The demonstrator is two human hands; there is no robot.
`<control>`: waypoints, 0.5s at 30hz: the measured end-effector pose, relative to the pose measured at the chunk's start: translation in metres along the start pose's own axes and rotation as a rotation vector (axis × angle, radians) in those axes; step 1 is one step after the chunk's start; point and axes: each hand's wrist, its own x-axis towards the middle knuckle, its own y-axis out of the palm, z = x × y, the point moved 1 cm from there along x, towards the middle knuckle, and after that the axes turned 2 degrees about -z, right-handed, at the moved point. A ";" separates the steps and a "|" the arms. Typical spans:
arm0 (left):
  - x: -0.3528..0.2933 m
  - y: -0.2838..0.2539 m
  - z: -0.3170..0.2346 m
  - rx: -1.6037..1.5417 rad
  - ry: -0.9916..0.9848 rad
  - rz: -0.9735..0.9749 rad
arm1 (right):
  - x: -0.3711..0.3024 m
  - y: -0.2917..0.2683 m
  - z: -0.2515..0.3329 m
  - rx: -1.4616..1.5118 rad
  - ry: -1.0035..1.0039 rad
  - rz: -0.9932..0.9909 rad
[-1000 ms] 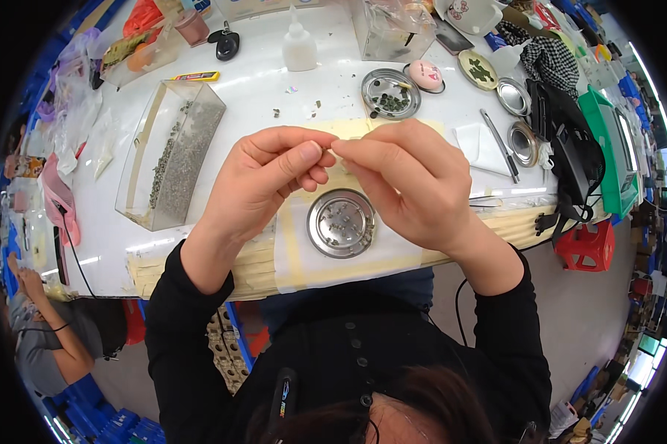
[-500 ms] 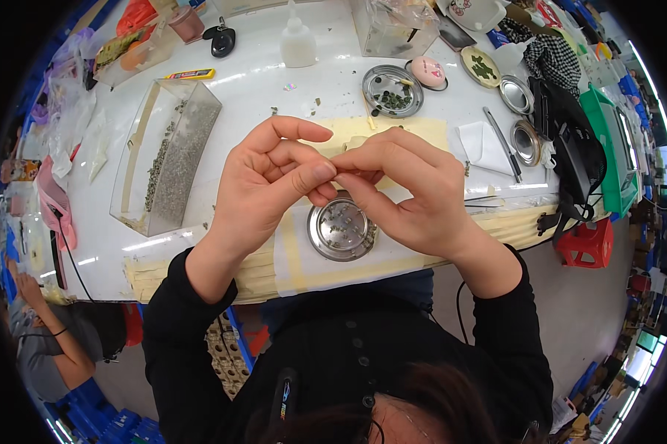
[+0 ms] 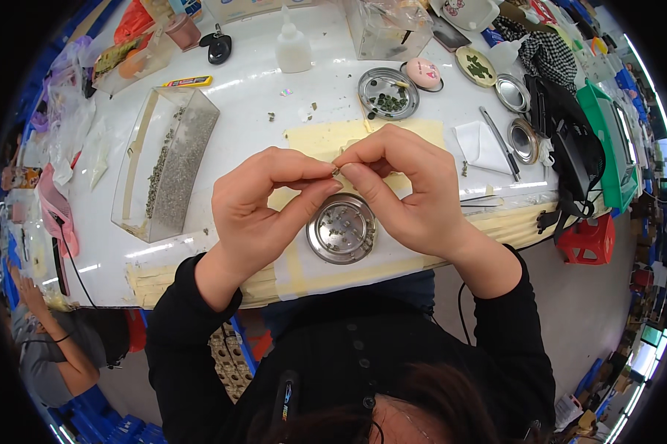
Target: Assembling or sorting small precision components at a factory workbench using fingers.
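My left hand (image 3: 263, 207) and my right hand (image 3: 415, 189) meet above the table, thumb and forefinger pinched on each. Between their fingertips is a tiny dark piece (image 3: 336, 172), too small to name, gripped from both sides. Just below the hands, a round metal dish (image 3: 341, 260) holds several small greyish-green bits. Beyond my right hand lies another metal dish (image 3: 384, 78) with dark green pieces and a thin pale stick in it.
A clear box (image 3: 135, 166) of small greyish pieces stands left, a white squeeze bottle (image 3: 294, 52) at the back. At right lie tweezers (image 3: 500, 140), a white cloth (image 3: 478, 144) and round tins (image 3: 523, 140). Another person's arm (image 3: 56, 333) shows at far left.
My left hand's fingers have drawn together into a pinch, and the hand has shifted slightly left and down. The tiny piece now shows between the fingertips. My right hand has barely moved.
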 end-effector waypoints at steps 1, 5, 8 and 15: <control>0.001 0.000 0.000 0.050 0.049 -0.017 | -0.001 0.000 0.000 -0.004 -0.003 0.000; 0.000 0.002 0.001 0.063 0.025 -0.072 | -0.001 0.001 -0.001 -0.016 -0.017 -0.002; 0.000 0.001 0.001 0.098 0.062 -0.073 | -0.002 0.001 -0.001 -0.010 -0.022 -0.005; 0.001 0.001 -0.002 0.144 0.143 -0.038 | -0.004 -0.003 0.001 0.103 0.121 0.085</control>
